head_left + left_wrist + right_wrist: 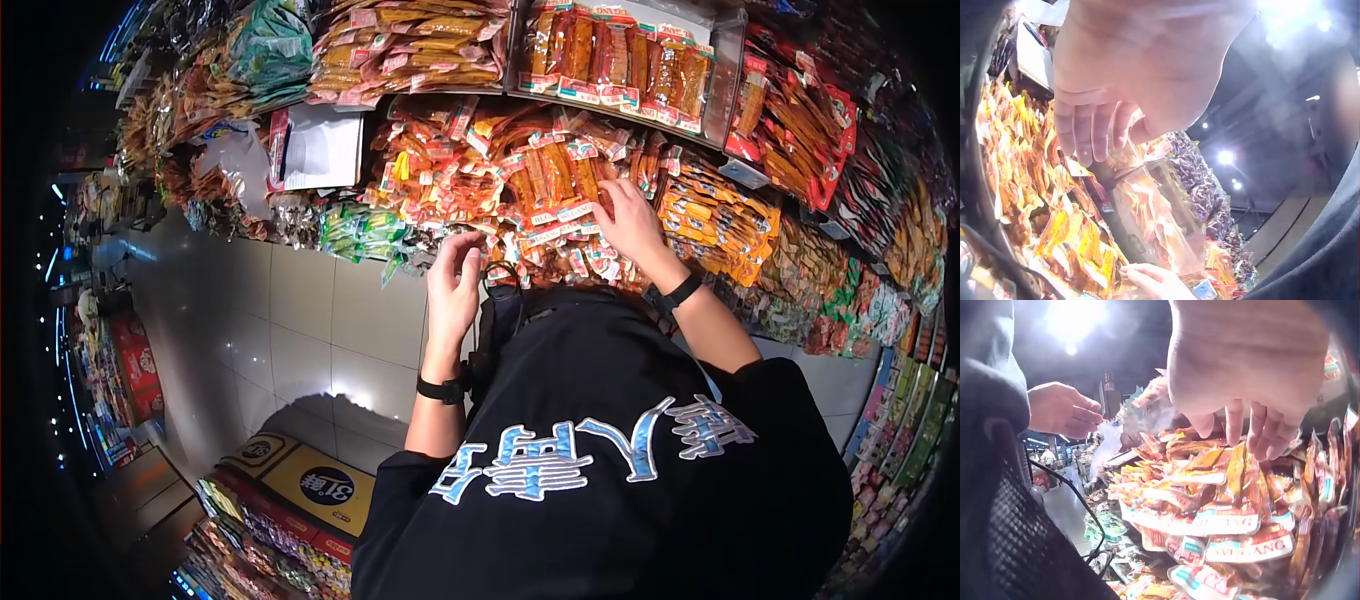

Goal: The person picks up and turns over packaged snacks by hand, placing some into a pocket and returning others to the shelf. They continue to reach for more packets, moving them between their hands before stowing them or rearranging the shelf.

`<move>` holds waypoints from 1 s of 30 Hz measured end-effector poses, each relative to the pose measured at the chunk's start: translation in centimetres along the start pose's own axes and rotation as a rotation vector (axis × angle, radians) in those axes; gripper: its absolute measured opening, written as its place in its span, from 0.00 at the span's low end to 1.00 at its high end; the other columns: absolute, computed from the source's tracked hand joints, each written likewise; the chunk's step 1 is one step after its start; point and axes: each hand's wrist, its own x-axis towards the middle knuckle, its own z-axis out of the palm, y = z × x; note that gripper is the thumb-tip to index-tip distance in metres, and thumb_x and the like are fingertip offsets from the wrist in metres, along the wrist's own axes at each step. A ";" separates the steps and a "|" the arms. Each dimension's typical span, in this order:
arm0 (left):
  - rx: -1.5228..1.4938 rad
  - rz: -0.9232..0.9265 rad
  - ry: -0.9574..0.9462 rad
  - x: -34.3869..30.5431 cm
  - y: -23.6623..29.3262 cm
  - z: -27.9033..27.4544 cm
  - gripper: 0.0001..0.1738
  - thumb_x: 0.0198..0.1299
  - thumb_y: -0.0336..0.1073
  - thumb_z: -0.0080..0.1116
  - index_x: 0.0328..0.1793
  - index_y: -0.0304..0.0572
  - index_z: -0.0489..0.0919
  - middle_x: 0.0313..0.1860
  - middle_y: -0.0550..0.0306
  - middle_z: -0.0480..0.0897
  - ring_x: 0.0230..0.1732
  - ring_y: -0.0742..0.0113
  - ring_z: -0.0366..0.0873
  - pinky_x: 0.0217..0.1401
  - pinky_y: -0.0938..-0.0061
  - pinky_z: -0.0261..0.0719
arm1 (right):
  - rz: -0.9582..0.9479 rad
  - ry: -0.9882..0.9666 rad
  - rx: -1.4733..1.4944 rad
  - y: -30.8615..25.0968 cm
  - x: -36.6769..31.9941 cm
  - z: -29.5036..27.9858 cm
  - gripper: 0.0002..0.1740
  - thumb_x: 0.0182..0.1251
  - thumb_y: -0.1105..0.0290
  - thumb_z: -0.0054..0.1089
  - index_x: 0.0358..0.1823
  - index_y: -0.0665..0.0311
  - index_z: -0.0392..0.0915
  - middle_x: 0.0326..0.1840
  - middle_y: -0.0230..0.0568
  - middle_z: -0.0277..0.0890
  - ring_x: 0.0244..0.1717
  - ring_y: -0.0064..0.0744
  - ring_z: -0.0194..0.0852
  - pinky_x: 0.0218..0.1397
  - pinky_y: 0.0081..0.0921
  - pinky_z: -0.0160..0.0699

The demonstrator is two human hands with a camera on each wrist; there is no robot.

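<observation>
Packets in a row, relaxed right hand touching them, left hand loose nearby

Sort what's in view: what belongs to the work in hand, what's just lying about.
Work in hand: right hand, orange snack packets at its fingertips, left hand holding nothing.

Apparently just about: green packets, packets in the upper tray.
</observation>
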 end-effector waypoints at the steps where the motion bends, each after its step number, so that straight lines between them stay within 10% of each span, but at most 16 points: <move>1: -0.014 -0.028 -0.019 -0.2 0.2 0.1 0.12 0.74 0.29 0.48 0.59 0.32 0.77 0.53 0.54 0.83 0.56 0.69 0.79 0.62 0.74 0.74 | 0.048 0.005 -0.032 0.1 0.0 0.6 0.23 0.67 0.58 0.63 0.56 0.66 0.76 0.53 0.49 0.75 0.55 0.53 0.77 0.57 0.43 0.78; 11: 0.036 -0.135 -0.186 -0.9 -0.9 -0.6 0.12 0.72 0.27 0.51 0.57 0.31 0.78 0.48 0.52 0.86 0.53 0.68 0.83 0.59 0.74 0.78 | 0.323 0.016 -0.154 -4.3 3.4 4.1 0.58 0.53 0.40 0.72 0.73 0.77 0.57 0.61 0.59 0.63 0.64 0.56 0.65 0.64 0.46 0.71; 30: 0.436 0.090 -0.704 8.1 -0.2 -9.5 0.17 0.69 0.37 0.57 0.60 0.37 0.77 0.47 0.45 0.85 0.48 0.58 0.85 0.45 0.68 0.81 | 0.506 0.126 -0.170 -6.3 5.9 5.4 0.39 0.48 0.52 0.72 0.61 0.65 0.73 0.50 0.55 0.82 0.52 0.54 0.82 0.56 0.45 0.81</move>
